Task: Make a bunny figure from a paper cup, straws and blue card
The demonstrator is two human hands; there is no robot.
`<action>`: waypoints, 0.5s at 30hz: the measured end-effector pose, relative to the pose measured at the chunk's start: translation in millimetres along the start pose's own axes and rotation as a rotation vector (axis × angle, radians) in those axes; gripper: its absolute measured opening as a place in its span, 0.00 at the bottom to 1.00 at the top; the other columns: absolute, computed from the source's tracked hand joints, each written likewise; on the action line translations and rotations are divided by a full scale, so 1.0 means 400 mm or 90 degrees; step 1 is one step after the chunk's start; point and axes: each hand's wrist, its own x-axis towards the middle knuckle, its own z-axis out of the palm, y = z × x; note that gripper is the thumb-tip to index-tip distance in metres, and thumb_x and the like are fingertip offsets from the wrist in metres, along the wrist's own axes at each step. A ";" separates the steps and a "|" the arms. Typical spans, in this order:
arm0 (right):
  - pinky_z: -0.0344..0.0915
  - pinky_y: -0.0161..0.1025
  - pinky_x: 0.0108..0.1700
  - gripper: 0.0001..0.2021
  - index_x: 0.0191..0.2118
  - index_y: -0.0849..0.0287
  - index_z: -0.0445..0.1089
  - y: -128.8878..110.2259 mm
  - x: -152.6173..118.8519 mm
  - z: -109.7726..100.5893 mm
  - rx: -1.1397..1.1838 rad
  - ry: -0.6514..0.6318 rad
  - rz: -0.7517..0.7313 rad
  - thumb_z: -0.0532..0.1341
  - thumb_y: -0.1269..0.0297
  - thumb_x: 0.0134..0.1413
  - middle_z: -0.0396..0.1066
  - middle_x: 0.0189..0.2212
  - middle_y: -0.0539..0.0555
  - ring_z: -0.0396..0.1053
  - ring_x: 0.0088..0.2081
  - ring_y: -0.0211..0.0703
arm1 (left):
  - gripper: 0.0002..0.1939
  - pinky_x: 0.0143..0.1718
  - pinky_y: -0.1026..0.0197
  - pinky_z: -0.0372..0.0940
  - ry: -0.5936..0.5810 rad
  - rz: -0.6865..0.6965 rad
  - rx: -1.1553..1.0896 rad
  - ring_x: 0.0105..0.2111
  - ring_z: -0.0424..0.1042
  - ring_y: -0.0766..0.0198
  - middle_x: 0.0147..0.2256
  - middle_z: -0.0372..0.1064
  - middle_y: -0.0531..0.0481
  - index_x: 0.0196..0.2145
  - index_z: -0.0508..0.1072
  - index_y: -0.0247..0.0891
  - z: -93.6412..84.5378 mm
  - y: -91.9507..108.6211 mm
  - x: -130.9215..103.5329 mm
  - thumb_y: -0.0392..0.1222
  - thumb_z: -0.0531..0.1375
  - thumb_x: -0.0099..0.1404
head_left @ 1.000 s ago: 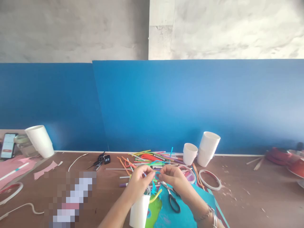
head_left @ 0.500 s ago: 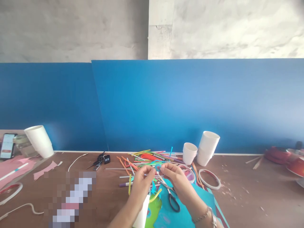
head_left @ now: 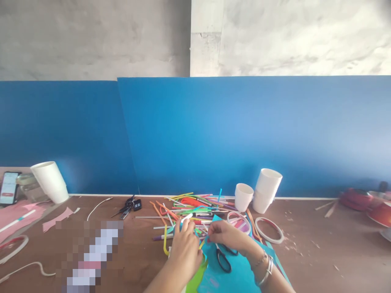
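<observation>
Blue craft sheet (head_left: 232, 281), flat, probably paper or foam, lies under the fingers of my right hand (head_left: 225, 234); black-handled metal scissors (head_left: 218, 255) rest on it, just nearer me than those fingertips. I judge the step to be close fingertip work; the next move calls for a light, precise touch. My right wrist arches, thumb near forefinger; my left hand (head_left: 185, 244) is palm-down, fingers bent. Whether either grasps anything, I can't tell. Past my fingertips lie slender coloured straws (head_left: 158, 213).
</observation>
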 end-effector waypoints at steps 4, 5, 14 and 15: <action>0.60 0.33 0.28 0.05 0.30 0.60 0.67 -0.013 0.009 -0.006 0.059 0.007 -0.018 0.58 0.65 0.46 0.71 0.22 0.48 0.67 0.25 0.37 | 0.06 0.54 0.46 0.52 0.039 -0.039 -0.032 0.50 0.62 0.49 0.42 0.71 0.44 0.24 0.77 0.39 0.004 -0.007 0.005 0.36 0.60 0.54; 0.60 0.33 0.29 0.06 0.33 0.59 0.66 -0.016 0.011 -0.007 0.072 0.024 -0.032 0.57 0.65 0.47 0.70 0.22 0.47 0.67 0.26 0.37 | 0.06 0.53 0.47 0.52 0.051 -0.050 -0.039 0.50 0.62 0.49 0.41 0.71 0.44 0.23 0.77 0.39 0.005 -0.006 0.006 0.36 0.60 0.55; 0.61 0.35 0.34 0.05 0.29 0.57 0.71 -0.080 -0.020 0.017 -0.150 0.071 -0.131 0.59 0.72 0.45 0.75 0.26 0.50 0.69 0.30 0.41 | 0.07 0.49 0.50 0.55 0.062 -0.086 -0.068 0.47 0.62 0.51 0.38 0.70 0.45 0.24 0.76 0.39 0.007 -0.002 0.011 0.35 0.58 0.54; 0.61 0.35 0.34 0.06 0.29 0.57 0.72 -0.087 -0.024 0.020 -0.171 0.075 -0.131 0.58 0.73 0.45 0.75 0.27 0.50 0.70 0.31 0.42 | 0.07 0.49 0.50 0.55 0.064 -0.086 -0.068 0.47 0.62 0.51 0.38 0.70 0.45 0.24 0.76 0.39 0.007 -0.002 0.012 0.35 0.58 0.54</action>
